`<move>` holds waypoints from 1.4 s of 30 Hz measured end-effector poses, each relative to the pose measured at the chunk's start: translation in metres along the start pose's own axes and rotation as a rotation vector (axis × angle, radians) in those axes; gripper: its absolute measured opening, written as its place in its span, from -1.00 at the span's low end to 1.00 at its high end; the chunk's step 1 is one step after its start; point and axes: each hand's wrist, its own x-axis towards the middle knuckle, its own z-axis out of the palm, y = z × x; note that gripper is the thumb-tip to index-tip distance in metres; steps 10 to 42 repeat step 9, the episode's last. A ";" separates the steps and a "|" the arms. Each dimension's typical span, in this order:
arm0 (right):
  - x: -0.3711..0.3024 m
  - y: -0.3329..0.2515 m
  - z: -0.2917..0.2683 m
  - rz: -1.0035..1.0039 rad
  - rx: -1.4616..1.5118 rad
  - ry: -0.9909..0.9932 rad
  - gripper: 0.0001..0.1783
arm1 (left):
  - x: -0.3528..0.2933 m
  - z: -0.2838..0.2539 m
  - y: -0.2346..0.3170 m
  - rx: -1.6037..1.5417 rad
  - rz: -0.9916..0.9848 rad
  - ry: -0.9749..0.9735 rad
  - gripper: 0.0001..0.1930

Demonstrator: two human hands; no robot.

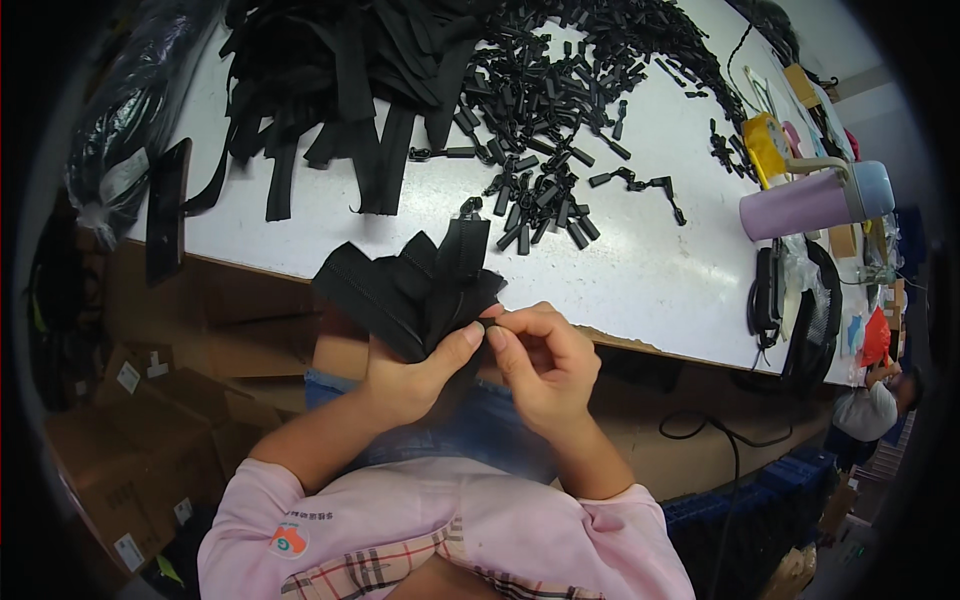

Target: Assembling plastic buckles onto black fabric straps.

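My left hand [412, 382] is closed around a bundle of black zipper tapes [380, 300] that fan out over the table's near edge. One tape in the bundle stands up with a zipper slider [470, 207] at its top. Close beside it, my right hand [552, 372] is closed in a pinch, thumb and forefinger meeting my left thumb at a small dark piece [488, 322]. Whether that piece is a slider or a tape end, I cannot tell. Just beyond lie many loose black zipper sliders with long pulls [540, 195].
A heap of black zipper tapes [340, 70] hangs across the white table [640, 270] at the far left. A phone-like dark slab [168, 212] rests on the left edge. To the right are a lilac tumbler [800, 203] and a yellow item [764, 145]. Cardboard boxes [140, 450] stand below left.
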 end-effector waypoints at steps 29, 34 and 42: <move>0.004 0.008 -0.015 0.151 0.211 -0.251 -0.92 | -0.001 -0.002 0.004 0.090 0.033 -0.075 -0.81; 0.004 0.008 -0.015 0.151 0.211 -0.251 -0.92 | -0.001 -0.002 0.004 0.090 0.033 -0.075 -0.81; 0.004 0.008 -0.015 0.151 0.211 -0.251 -0.92 | -0.001 -0.002 0.004 0.090 0.033 -0.075 -0.81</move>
